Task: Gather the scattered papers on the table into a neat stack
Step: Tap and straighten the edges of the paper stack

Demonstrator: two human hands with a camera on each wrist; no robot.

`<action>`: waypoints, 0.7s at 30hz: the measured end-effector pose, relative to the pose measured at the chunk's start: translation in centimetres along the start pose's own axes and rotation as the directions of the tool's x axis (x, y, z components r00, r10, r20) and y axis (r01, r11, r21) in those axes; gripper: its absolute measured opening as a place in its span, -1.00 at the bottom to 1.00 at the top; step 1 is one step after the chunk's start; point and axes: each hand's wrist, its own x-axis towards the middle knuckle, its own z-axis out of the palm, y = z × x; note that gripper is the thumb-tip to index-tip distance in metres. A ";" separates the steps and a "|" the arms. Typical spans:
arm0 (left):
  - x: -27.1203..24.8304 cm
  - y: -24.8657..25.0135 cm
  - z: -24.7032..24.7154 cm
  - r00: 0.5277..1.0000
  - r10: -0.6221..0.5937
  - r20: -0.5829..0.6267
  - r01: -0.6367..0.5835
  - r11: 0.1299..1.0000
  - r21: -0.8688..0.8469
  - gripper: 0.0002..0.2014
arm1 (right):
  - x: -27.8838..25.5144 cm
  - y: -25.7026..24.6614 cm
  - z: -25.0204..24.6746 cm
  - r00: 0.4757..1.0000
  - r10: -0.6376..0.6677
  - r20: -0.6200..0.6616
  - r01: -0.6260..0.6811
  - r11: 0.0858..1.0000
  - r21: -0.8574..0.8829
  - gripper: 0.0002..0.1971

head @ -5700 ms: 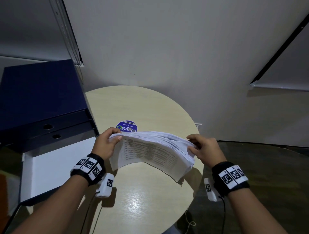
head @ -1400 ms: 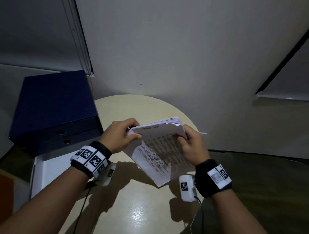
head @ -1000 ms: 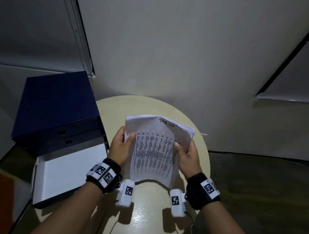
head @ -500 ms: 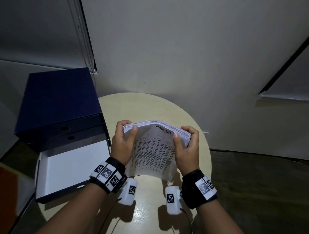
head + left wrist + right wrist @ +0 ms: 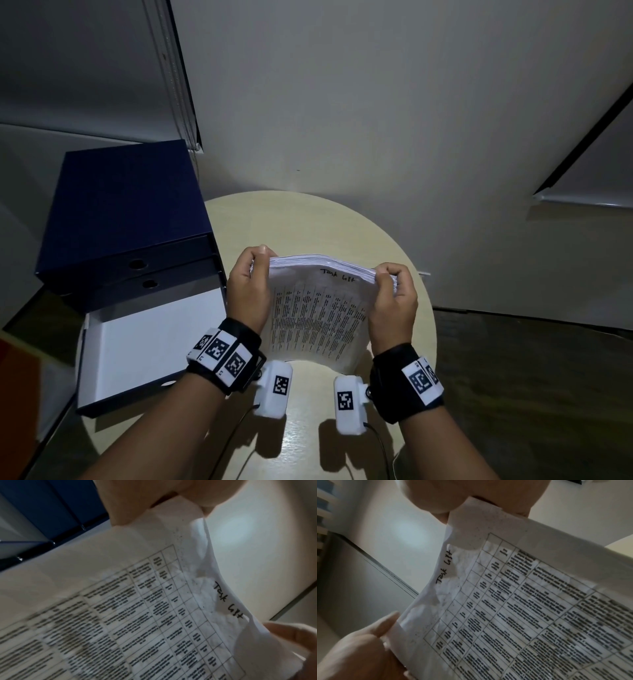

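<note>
Since half a second ago both thumbs have left the printed face of the stack of papers (image 5: 313, 310); they now sit up at its top corners, and the sheet edges along the top look more even. In the head view the stack is at the centre of the frame, held on edge between the two hands with its printed table facing the camera and its lower edge down at the round table (image 5: 308, 222), bowed slightly toward the viewer. The left hand (image 5: 247, 291) grips the stack's left side, fingers curled over the upper left corner. The right hand (image 5: 392, 303) grips the right side, fingers curled over the upper right corner, just beside a handwritten note at the top of the front sheet.

From the left wrist view the stack of papers (image 5: 137, 601) fills most of the frame, pinched at the top by the left hand (image 5: 145, 500). The right wrist view shows the same sheet (image 5: 522, 601) pinched at the top by the right hand (image 5: 471, 494).

At the left of the head view stands a dark blue drawer box (image 5: 120, 212), its lowest drawer (image 5: 150, 339) pulled out.
</note>
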 end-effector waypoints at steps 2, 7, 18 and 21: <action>-0.5 -0.4 -0.9 0.994 0.019 0.111 -0.014 0.999 -0.045 -0.62 | -0.3 0.1 -0.6 0.994 -0.060 0.091 0.059 0.998 0.013 -0.83; -1.9 -3.7 -2.8 0.956 -0.122 0.266 0.085 0.986 0.145 -0.69 | -2.1 3.0 -2.3 0.937 0.136 0.322 -0.103 0.988 -0.118 -0.67; -2.9 -4.6 -1.7 0.961 -0.124 0.246 0.077 0.978 0.194 -0.62 | -2.6 3.6 -2.2 0.943 0.186 0.276 -0.151 0.978 -0.143 -0.60; -2.9 -4.6 -1.7 0.962 -0.060 0.266 0.013 0.984 0.176 -0.62 | -2.3 4.4 -2.8 0.923 0.237 0.302 -0.189 0.965 -0.180 -0.57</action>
